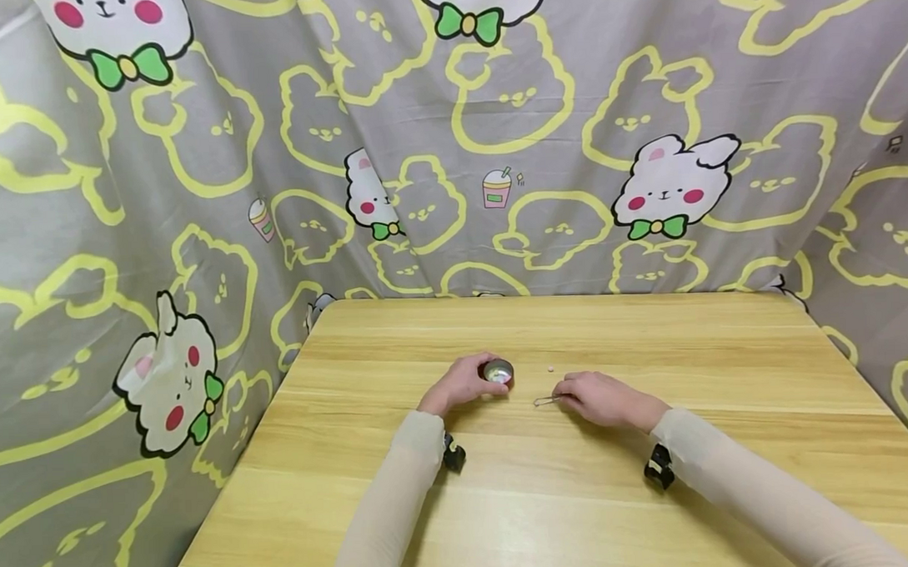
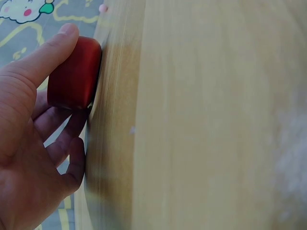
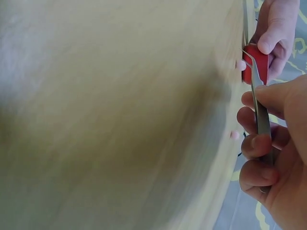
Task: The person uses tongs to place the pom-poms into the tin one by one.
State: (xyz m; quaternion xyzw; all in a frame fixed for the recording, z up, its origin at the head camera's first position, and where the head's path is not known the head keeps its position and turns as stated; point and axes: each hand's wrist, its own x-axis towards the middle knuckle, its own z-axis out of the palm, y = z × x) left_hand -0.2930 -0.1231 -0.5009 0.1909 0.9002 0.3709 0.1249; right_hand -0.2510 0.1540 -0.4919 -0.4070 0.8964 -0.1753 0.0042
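In the head view my left hand (image 1: 466, 380) holds a small round red tin (image 1: 508, 384), its silvery inside facing up. The left wrist view shows the thumb and fingers round the side of the red tin (image 2: 76, 74). My right hand (image 1: 596, 398) grips bent-tip metal tweezers (image 1: 546, 400), tips pointing towards the tin. In the right wrist view a pink bead (image 3: 241, 65) appears beside the prongs of the tweezers (image 3: 262, 115); I cannot tell whether they pinch it. Another pink bead (image 3: 234, 135) lies on the table; the head view shows one bead (image 1: 550, 368) beyond the tweezers.
Both hands are over a light wooden table (image 1: 521, 498). A grey curtain (image 1: 453, 258) with yellow outlines and white cartoon animals hangs behind the table and along its sides. Black wrist cameras (image 1: 659, 466) sit below both sleeves.
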